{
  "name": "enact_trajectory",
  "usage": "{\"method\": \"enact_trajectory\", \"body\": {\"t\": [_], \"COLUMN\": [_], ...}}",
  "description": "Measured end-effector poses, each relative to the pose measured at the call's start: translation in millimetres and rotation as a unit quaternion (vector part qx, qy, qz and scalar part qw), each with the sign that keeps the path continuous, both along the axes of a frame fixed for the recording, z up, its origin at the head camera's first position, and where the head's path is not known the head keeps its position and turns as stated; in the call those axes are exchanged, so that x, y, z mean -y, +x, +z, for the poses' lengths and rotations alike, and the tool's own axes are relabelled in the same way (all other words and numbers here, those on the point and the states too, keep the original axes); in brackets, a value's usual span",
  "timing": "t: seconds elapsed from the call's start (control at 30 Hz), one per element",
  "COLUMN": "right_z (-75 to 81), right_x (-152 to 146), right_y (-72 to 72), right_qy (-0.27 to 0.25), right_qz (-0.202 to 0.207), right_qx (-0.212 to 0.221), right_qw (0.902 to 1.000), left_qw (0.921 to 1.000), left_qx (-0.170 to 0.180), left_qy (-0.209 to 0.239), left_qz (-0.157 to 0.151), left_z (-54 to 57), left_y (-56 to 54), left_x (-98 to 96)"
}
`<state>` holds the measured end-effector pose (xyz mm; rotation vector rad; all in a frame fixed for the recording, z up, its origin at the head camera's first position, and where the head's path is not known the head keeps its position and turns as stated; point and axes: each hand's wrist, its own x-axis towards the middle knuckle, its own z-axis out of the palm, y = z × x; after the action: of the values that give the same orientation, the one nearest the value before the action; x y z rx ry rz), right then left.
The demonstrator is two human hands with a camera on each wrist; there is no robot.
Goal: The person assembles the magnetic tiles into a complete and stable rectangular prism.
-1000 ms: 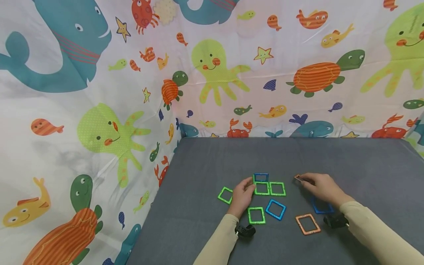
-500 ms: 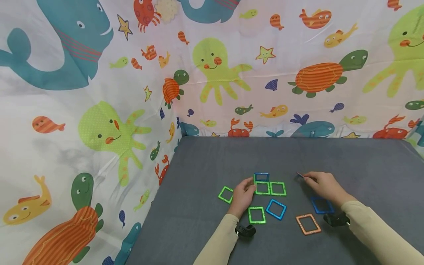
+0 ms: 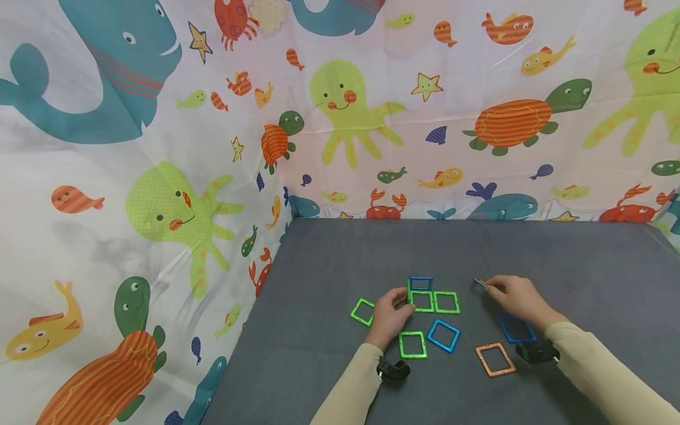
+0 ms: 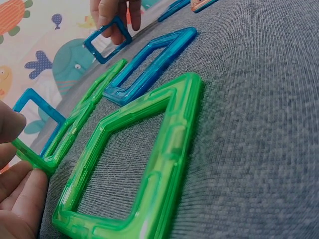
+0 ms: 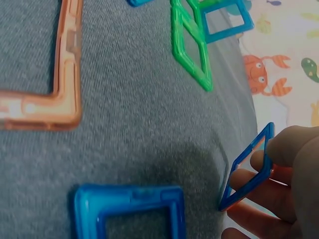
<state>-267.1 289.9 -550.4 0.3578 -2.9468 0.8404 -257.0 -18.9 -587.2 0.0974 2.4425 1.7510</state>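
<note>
My left hand (image 3: 390, 316) rests beside a small joined build, its fingertips touching the near-left corner of the green square magnetic tiles (image 4: 75, 127). Two green tiles lie flat side by side there, and a blue tile (image 3: 421, 284) stands upright at the back. A green tile (image 3: 409, 289) seems to stand along the left side, partly hidden by my fingers. My right hand (image 3: 517, 295) holds a blue square magnetic tile (image 5: 249, 186) up off the table, between thumb and fingers. Orange glints show along its edge in the right wrist view; whether a second tile is stacked there I cannot tell.
Loose tiles lie flat around the hands: a green tile (image 3: 363, 299) at left, another green one (image 3: 412, 356), a blue one (image 3: 443, 350), an orange one (image 3: 495, 374) and a blue one (image 5: 134, 194) by the right wrist. A printed cloth (image 3: 340, 189) borders the grey table (image 3: 329, 378).
The tile in my right hand has turned and shows a different edge. My left thumb has shifted slightly right, near the build's front corner. The build and the loose tiles stay put.
</note>
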Motion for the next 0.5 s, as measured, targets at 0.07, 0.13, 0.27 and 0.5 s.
{"method": "enact_trajectory", "body": {"t": [0.07, 0.13, 0.27, 0.5], "right_z": [1.2, 2.9, 8.6, 15.7], "right_x": [2, 6, 13, 26], "right_y": [0.0, 0.0, 0.4, 1.7], "right_qy": [0.001, 0.006, 0.005, -0.011], "right_qz": [0.003, 0.007, 0.021, 0.031], "right_qx": [-0.001, -0.007, -0.013, -0.008], "right_qw": [1.0, 0.9999, 0.9997, 0.9994], "left_qw": [1.0, 1.0, 0.9999, 0.9995], "left_qx": [0.0, -0.002, -0.012, -0.028], "left_qy": [-0.003, -0.006, -0.01, -0.013], "left_qz": [0.0, 0.001, 0.0, 0.002], "left_z": [-0.2, -0.6, -1.8, -1.1], "left_y": [-0.3, -0.9, -1.6, -2.7], "left_x": [0.1, 0.3, 0.9, 0.5]}}
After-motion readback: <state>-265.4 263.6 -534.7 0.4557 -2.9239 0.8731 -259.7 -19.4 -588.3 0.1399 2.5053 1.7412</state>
